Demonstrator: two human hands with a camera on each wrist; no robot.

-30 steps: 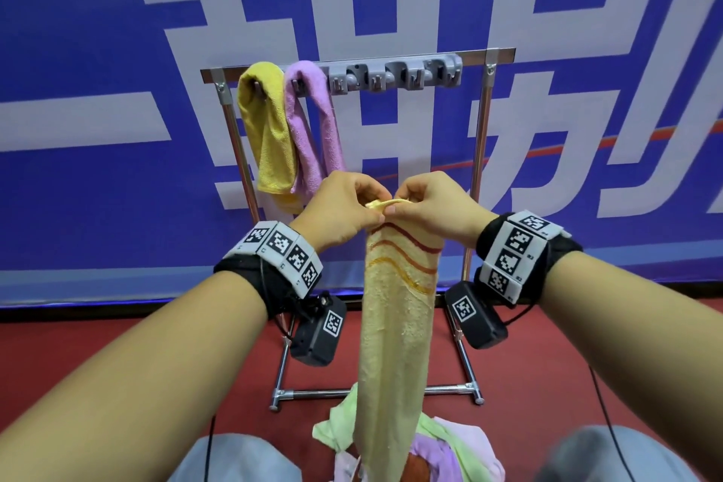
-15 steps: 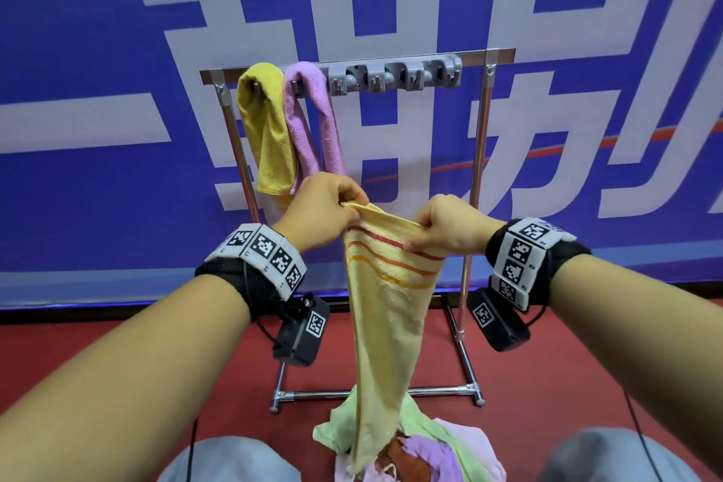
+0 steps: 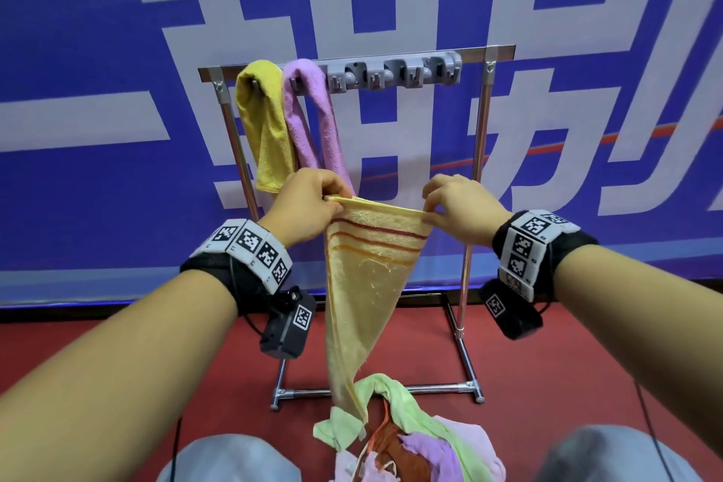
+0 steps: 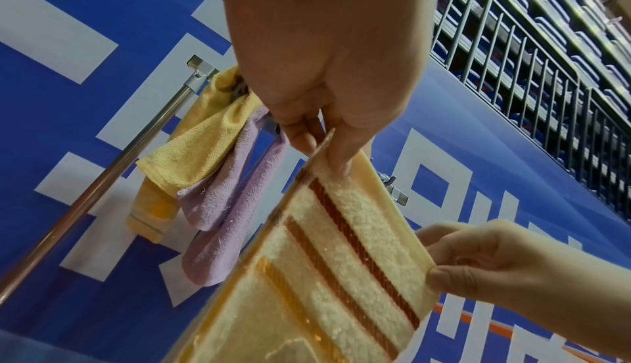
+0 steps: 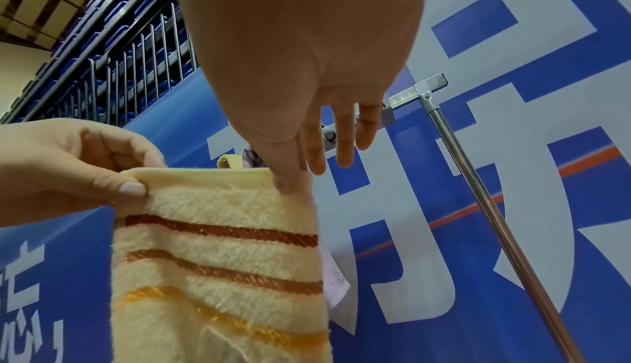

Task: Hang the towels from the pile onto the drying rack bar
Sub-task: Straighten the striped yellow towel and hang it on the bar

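A cream towel with red and orange stripes hangs stretched between my hands, its tail reaching down to the pile. My left hand pinches its top left corner and my right hand pinches the top right corner. In the left wrist view the left hand grips the striped towel; in the right wrist view the right hand pinches the towel between thumb and forefinger, the other fingers spread. Behind stands the drying rack bar, with a yellow towel and a purple towel draped at its left end.
A grey hook strip occupies the middle of the bar. The rack's chrome feet rest on red floor in front of a blue banner wall. My knees frame the pile of green, purple and pink towels.
My hands have drawn apart, spreading the towel's top edge from bunched to taut, and the towel has risen slightly off the pile.
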